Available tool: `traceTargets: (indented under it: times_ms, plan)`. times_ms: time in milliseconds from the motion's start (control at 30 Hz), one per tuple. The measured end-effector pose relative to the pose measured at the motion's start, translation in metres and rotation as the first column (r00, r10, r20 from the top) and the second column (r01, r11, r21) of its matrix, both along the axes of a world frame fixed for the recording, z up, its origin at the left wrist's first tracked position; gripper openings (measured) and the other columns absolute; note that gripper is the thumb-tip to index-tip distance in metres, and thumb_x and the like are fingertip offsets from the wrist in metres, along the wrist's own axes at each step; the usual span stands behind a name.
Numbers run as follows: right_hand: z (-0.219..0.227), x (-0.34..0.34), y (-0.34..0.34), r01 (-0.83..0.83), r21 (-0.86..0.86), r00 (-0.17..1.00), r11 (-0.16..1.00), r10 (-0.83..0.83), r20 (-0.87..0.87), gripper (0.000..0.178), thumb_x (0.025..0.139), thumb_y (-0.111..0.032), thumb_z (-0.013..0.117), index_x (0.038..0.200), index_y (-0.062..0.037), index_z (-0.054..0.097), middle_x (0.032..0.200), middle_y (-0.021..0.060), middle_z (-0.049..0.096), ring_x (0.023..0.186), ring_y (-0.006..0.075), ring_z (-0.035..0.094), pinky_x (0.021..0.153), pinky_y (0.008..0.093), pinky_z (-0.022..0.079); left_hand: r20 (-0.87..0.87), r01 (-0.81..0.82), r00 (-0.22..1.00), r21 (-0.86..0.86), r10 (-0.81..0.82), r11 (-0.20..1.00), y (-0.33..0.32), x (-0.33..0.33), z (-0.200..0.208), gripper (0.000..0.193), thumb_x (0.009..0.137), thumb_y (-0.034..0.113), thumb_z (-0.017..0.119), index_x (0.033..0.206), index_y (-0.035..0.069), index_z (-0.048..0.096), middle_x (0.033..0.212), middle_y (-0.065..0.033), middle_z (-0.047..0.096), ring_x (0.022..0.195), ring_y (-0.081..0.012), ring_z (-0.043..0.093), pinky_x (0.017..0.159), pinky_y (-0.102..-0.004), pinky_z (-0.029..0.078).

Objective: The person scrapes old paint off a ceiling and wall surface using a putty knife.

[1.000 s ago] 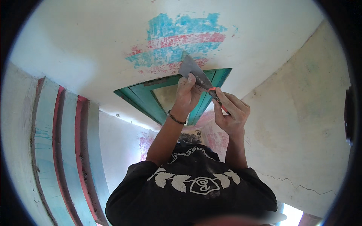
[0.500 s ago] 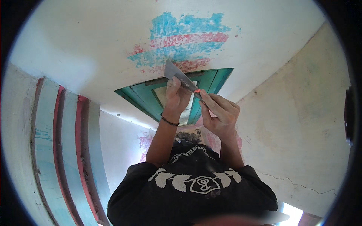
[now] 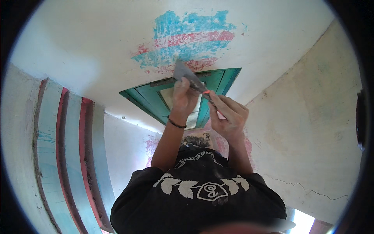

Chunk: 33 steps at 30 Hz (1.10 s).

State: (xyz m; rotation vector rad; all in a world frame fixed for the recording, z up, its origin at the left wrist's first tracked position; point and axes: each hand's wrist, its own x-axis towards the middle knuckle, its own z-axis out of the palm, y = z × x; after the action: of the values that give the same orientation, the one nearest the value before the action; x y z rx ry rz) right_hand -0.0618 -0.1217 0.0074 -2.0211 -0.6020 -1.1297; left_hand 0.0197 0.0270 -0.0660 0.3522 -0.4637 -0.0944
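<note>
A flat grey metal scraper (image 3: 186, 73) with a reddish spot by its handle is held up in front of me, slanting from upper left to lower right. My right hand (image 3: 232, 119) is closed round the handle, which the fingers mostly hide. At the blade, my left hand (image 3: 184, 100) has its thumb on the near side, with the other fingers largely hidden behind. The blade's tip overlaps the lower edge of a scraped patch (image 3: 191, 25) of blue and pink paint on the white wall; whether it touches the wall I cannot tell.
Below the patch is a green wooden frame (image 3: 146, 104) with a pale panel. Red-edged ledges (image 3: 83, 128) run down the left side. A cracked, stained wall (image 3: 307, 128) stands on the right. A bright opening (image 3: 303, 221) shows at the lower right.
The scraper and both hands have shifted slightly to the right. Both hands keep their hold on it.
</note>
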Motion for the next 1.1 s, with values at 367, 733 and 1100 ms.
traceTargets:
  times_ms: [367, 733, 1100]
  plan:
    - [0.002, -0.005, 0.006, -0.043, -0.052, 0.993, 0.998, 0.038, -0.108, 0.039, 0.075, 0.004, 0.076, 0.114, -0.0031, 0.074, 0.089, 0.0155, 0.074, 0.072, 0.024, 0.073, 0.063, 0.0303, 0.057, -0.014, -0.047, 0.999, 0.02, 0.048, 0.999, 0.01, 0.0, -0.005, 0.025, 0.106, 0.029, 0.051, 0.108, 0.009, 0.067, 0.102, -0.0073, 0.074, 0.095, -0.0214, 0.072, 0.086, -0.0395, 0.057]
    - [0.003, -0.005, 0.008, -0.036, -0.057, 0.998, 0.998, 0.033, -0.045, 0.04, 0.074, 0.002, 0.076, 0.113, -0.0073, 0.075, 0.085, 0.0118, 0.073, 0.065, 0.0234, 0.07, 0.059, 0.0308, 0.055, -0.015, -0.04, 0.999, 0.003, 0.04, 0.999, 0.019, -0.002, -0.005, 0.022, 0.104, 0.028, 0.056, 0.108, 0.01, 0.067, 0.103, -0.0071, 0.074, 0.094, -0.0212, 0.071, 0.087, -0.0401, 0.057]
    - [-0.011, -0.004, 0.007, -0.005, 0.079, 1.0, 0.997, 0.007, -0.025, 0.039, 0.074, 0.0, 0.075, 0.112, -0.0086, 0.076, 0.083, 0.0103, 0.072, 0.061, 0.0215, 0.067, 0.055, 0.0309, 0.052, 0.031, -0.03, 0.999, 0.02, 0.03, 0.999, 0.006, 0.0, -0.007, 0.022, 0.105, 0.028, 0.053, 0.113, 0.011, 0.064, 0.107, -0.006, 0.073, 0.098, -0.0195, 0.07, 0.087, -0.0395, 0.057]
